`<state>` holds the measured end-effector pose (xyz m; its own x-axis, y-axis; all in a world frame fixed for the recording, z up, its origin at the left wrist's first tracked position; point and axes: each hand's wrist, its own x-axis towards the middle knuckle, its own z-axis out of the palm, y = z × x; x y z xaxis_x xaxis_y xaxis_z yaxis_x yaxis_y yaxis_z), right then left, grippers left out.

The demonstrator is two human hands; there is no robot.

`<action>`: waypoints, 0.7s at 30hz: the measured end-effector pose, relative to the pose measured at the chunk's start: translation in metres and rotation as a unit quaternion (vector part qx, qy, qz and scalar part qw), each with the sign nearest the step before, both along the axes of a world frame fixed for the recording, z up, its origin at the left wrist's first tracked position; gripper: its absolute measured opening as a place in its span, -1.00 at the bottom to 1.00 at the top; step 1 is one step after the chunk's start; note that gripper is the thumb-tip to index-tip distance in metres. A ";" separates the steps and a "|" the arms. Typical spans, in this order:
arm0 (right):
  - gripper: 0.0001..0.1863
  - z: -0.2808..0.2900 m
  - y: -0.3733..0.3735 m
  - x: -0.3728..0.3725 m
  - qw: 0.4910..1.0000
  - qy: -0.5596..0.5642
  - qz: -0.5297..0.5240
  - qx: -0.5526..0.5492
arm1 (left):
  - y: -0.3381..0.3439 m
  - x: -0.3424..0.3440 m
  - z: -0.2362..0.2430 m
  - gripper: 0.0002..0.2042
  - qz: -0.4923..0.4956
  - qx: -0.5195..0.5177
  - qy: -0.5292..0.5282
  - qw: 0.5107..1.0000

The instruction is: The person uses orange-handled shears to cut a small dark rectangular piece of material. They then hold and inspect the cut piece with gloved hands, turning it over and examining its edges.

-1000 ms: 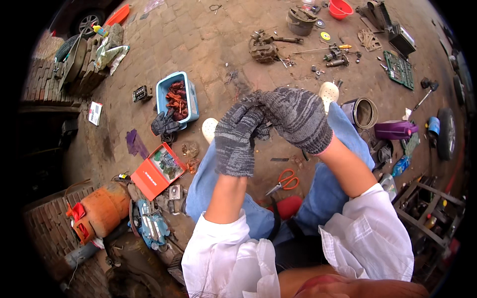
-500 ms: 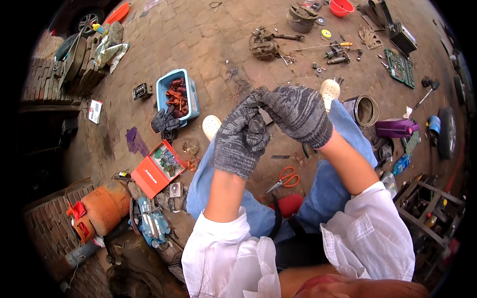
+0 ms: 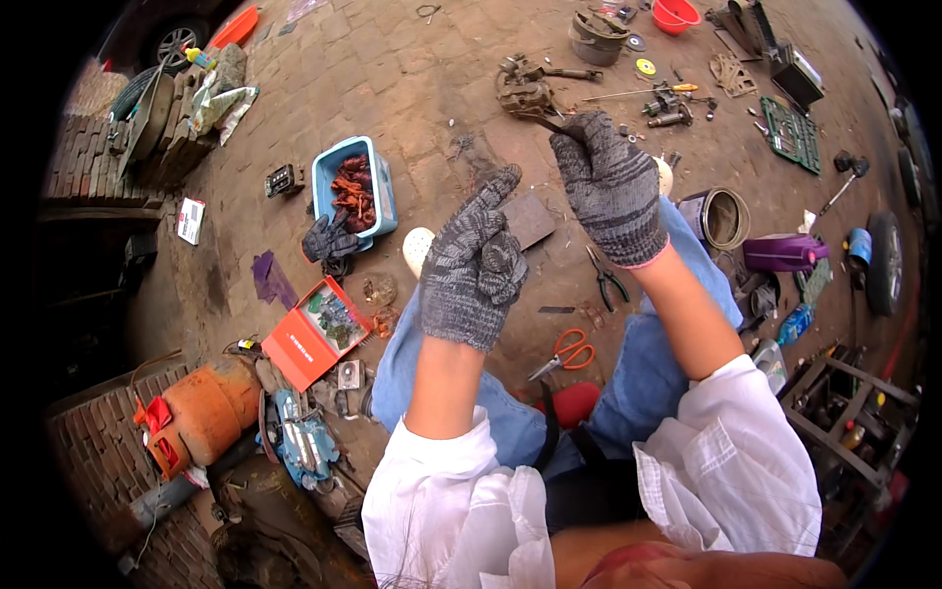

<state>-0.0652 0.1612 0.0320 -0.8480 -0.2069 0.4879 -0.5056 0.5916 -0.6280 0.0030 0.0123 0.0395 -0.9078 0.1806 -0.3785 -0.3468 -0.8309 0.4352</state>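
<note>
My left hand (image 3: 469,267), in a grey knitted glove, is raised with its index finger pointing forward. Its other fingers are curled in, and what they hold, if anything, is hidden. Farther forward and to the right, my gloved right hand (image 3: 612,191) pinches a thin dark strip (image 3: 540,122) that sticks out to the left of the fingertips. The strip's exact kind does not show. On the ground between and below my hands lie a flat brownish plate (image 3: 530,220), pliers with dark handles (image 3: 610,281) and orange-handled scissors (image 3: 562,355).
Left of my hands stand a blue tub (image 3: 385,196) of reddish-brown coils and an open red box (image 3: 299,351) of small parts. An orange gas cylinder (image 3: 211,398) lies lower left. Ahead are a greasy metal part (image 3: 523,90) and a green tool case (image 3: 791,135).
My hands were together at the dark strip. The right hand has moved forward and right with it, away from the left, uncovering the plate and the pliers. The left hand stays nearly in place.
</note>
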 end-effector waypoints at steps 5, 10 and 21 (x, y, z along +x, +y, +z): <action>-0.86 -0.013 -0.003 0.011 0.977 0.088 0.143 0.132 | -0.001 -0.001 -0.006 -0.61 0.007 0.032 -0.002 0.999; -0.90 -0.011 0.000 0.001 0.996 0.046 0.049 0.055 | 0.001 -0.001 -0.007 -0.63 -0.003 0.053 -0.008 0.999; -0.83 -0.017 -0.002 -0.001 0.990 0.089 0.040 0.106 | 0.003 -0.002 -0.005 -0.60 0.009 0.070 0.024 0.997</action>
<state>-0.0659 0.1592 0.0147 -0.7290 -0.3839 0.5668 -0.6480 0.6537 -0.3908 0.0008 0.0156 0.0346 -0.9275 0.2129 -0.3071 -0.3136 -0.8905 0.3296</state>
